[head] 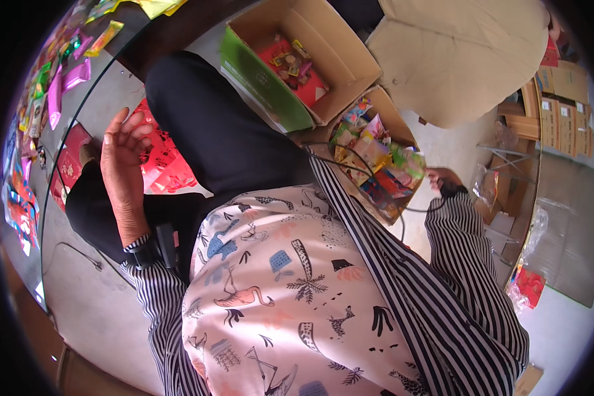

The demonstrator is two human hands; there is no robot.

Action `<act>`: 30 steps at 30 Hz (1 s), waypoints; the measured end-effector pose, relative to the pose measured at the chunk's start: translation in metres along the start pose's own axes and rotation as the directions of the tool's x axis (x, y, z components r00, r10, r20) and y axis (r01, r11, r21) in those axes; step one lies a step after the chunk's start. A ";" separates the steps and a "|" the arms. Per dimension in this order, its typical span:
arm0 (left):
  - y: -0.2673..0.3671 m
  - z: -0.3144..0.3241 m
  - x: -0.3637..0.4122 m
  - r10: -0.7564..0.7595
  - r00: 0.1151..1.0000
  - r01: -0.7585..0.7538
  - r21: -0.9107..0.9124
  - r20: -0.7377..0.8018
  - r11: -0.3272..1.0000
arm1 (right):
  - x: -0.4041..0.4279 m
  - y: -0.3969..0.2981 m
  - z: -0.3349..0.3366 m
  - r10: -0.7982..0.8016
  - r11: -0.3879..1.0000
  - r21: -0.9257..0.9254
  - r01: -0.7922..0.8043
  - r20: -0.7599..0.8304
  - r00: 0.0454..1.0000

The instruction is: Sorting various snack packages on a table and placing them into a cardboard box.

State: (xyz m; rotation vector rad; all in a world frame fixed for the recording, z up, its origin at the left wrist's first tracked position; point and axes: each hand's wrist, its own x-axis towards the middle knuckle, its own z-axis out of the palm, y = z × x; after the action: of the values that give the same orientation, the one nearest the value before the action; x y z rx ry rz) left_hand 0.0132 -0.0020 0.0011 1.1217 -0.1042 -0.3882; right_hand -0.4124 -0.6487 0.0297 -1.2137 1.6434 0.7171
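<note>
My left hand [123, 166] is raised at the left, palm turned inward, with fingers loosely bent and nothing in them. It is above a red printed bag or paper [166, 161] beside my knee. At the right, my right hand [443, 179] is at the edge of an open cardboard box [391, 111] full of mixed wrapped snacks [371, 151]. Its fingertips pinch a blurred green and clear snack packet [412, 162] that overlaps the box rim. Part of that hand is hidden by its dark cuff.
A green-sided carton [267, 81] holds small wrapped snacks [293, 64] on red paper. A glass-topped table [86, 91] bears many colourful packets [54, 91]. A black cable [401, 210] hangs past the snack box. Beige cloth [455, 54] covers something ahead; stacked cartons [567, 123] stand right.
</note>
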 end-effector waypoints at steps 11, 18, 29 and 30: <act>0.013 0.011 -0.004 0.066 0.998 -0.066 -0.018 -0.006 0.998 | -0.063 -0.228 0.217 -0.738 -0.609 -0.692 0.386 0.673 0.042; 0.017 0.010 -0.009 0.091 0.996 -0.091 -0.050 -0.004 0.995 | -0.024 -0.329 0.291 -0.329 -0.932 -0.349 -0.094 0.927 -0.178; 0.016 0.010 -0.011 0.096 0.995 -0.096 0.005 0.005 0.995 | 0.072 -0.022 0.171 -0.823 -0.033 -0.932 0.360 0.230 0.519; 0.016 0.010 -0.011 0.080 0.997 -0.080 0.032 0.001 0.996 | 0.077 -0.021 0.170 -0.775 -0.033 -0.953 0.302 0.215 0.594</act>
State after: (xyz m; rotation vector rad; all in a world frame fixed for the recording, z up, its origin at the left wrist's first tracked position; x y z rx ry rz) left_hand 0.0044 -0.0009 0.0208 1.1458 -0.1547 -0.3159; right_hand -0.3400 -0.5399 -0.1055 -2.9400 0.5201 0.9564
